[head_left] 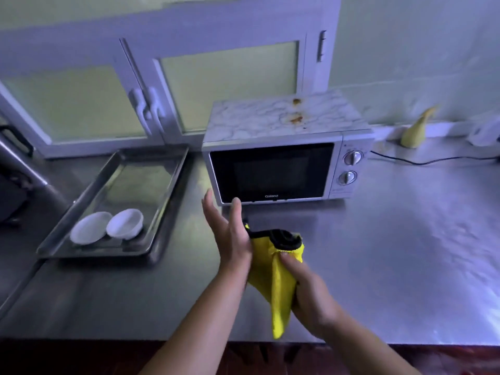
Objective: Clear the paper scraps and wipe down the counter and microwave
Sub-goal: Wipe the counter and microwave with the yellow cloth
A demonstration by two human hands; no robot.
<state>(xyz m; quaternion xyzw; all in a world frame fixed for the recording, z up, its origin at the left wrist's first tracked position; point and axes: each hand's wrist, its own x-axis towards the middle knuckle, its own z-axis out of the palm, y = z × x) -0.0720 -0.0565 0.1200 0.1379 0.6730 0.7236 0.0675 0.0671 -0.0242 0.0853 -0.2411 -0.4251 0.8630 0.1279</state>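
A yellow cloth with a black edge [273, 274] hangs above the steel counter [392, 239], just in front of the silver microwave [273, 171]. My right hand [308, 290] grips the cloth from the right, fingers curled round it. My left hand [230, 234] is flat with straight fingers, its palm against the cloth's left side. The microwave's marbled top [257, 117] carries brown stains [296, 119]. No paper scraps show on the counter.
A metal tray [151, 190] with two white bowls [108, 227] lies left of the microwave. A yellow-green object [414, 131] leans at the back wall on the right, near a black cable [433, 161]. Cabinet doors stand behind.
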